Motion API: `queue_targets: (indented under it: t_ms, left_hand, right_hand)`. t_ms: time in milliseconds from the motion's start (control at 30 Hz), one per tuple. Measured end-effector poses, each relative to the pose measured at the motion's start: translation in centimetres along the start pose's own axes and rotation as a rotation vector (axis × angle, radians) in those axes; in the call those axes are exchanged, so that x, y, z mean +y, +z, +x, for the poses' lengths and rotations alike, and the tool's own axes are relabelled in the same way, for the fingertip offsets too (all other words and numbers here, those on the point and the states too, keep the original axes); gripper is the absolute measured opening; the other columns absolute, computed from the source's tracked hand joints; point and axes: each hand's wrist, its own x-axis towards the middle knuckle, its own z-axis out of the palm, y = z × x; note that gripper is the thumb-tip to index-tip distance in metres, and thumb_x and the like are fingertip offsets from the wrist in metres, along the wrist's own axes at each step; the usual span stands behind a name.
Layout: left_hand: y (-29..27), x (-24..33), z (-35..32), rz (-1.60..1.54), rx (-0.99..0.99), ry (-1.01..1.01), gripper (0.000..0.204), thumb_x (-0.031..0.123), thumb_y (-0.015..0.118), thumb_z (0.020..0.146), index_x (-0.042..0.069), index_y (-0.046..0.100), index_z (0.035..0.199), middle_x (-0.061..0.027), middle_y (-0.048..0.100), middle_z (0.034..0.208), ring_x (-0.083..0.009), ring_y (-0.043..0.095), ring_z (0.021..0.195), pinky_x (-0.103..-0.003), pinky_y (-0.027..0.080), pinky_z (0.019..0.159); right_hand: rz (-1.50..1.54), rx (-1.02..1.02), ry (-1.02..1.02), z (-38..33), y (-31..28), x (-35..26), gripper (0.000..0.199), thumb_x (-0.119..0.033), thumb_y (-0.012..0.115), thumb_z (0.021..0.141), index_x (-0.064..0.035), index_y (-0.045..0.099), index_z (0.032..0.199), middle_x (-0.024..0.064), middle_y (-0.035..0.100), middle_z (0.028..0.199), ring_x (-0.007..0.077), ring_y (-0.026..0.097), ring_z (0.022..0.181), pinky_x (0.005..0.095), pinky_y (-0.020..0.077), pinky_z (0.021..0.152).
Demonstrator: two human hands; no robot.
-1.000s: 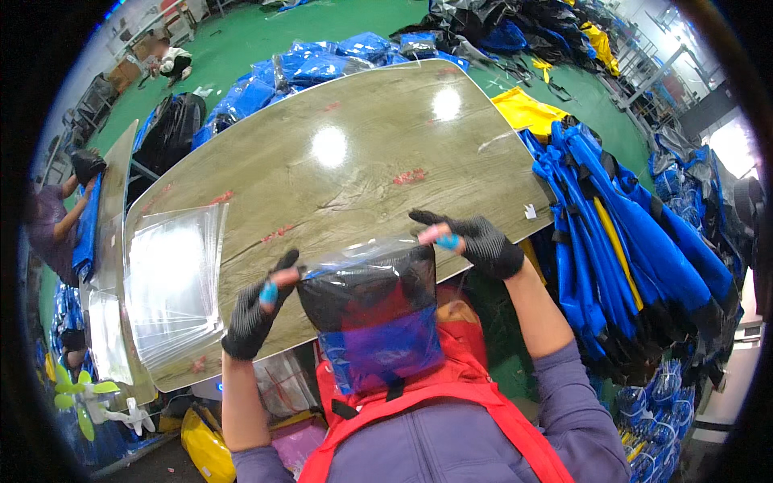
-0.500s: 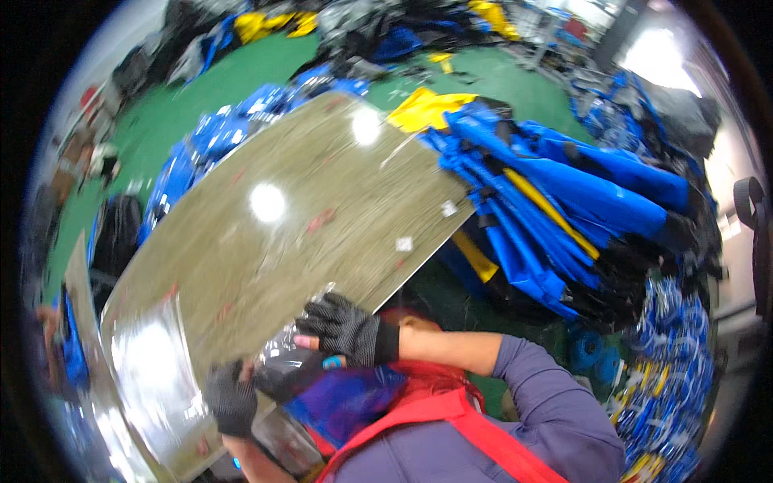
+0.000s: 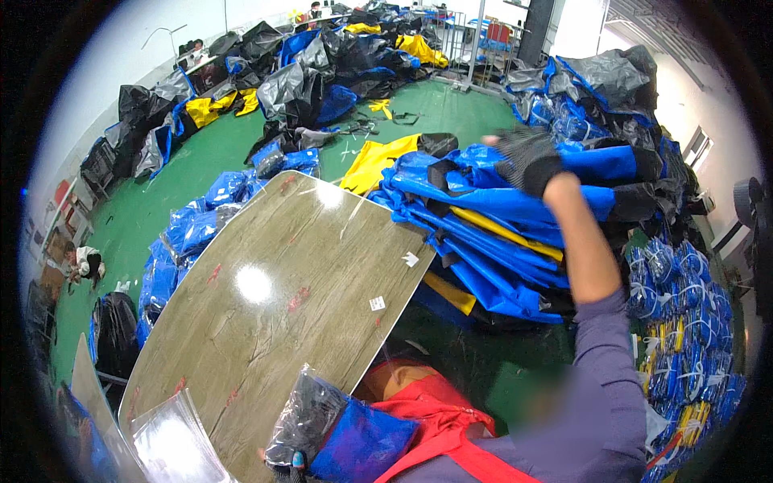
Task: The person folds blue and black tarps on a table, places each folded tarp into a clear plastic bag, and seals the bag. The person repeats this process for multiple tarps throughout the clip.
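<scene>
Closest to the body is the red apron [image 3: 475, 460], worn over a purple-grey sleeved garment. Just in front of it is a packet [image 3: 366, 439] in clear plastic, with blue material in one half and black in the other. The packet is tilted, between the apron and the near edge of the table.

The left hand [image 3: 288, 471], in a dark glove, is partly cut by the lower border; its fingers are closed on the lower left corner of the packet, and one finger wears a blue band. The table [image 3: 266, 346] has a wood-pattern top with reddish marks; some transparent sheets [image 3: 173, 439] lie at its left end, and a white sticker [image 3: 377, 303] is near its right edge.

The right hand [image 3: 527, 161], also gloved, is stretched out above the pile of blue cloth pieces [image 3: 475, 201] beside the table. It is blurred, so I cannot tell if it grips anything. A yellow piece [image 3: 378, 165] lies at the far end of this pile, and tied bundles [image 3: 684, 322] are stacked to the right.

Beyond the table, wrapped blue packets [image 3: 193, 229] lie along its edge. Farther, on the green floor [image 3: 161, 241], there are heaps of grey, black and blue material [image 3: 290, 88].
</scene>
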Motion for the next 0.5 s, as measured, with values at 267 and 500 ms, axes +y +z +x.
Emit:
queue_targets:
  t_ms: [267, 500]
  left_hand:
    - [0.2, 6.9, 12.3, -0.744, -0.328, 0.036, 0.049, 0.026, 0.055, 0.095, 0.003, 0.041, 0.136, -0.01, 0.048, 0.133, -0.0233, 0.048, 0.12, -0.037, 0.039, 0.103]
    - [1.3, 13.9, 28.0, -0.96, -0.673, 0.04, 0.064, 0.057, 0.038, 0.094, 0.004, 0.042, 0.131, -0.0166, 0.047, 0.13, -0.0358, 0.049, 0.119, -0.055, 0.044, 0.097]
  right_hand:
    - [-0.513, 0.087, 0.266, 6.4, -4.1, 9.2, 0.035, -0.034, 0.049, 0.087, -0.0131, 0.068, 0.108, 0.019, 0.066, 0.101, 0.0361, 0.064, 0.092, 0.0458, 0.05, 0.081]
    - [0.375, 0.216, -0.241, -4.7, -9.7, -11.0, 0.043, -0.012, 0.068, 0.076, -0.0042, 0.061, 0.118, 0.0179, 0.064, 0.113, 0.0322, 0.062, 0.106, 0.044, 0.0485, 0.09]
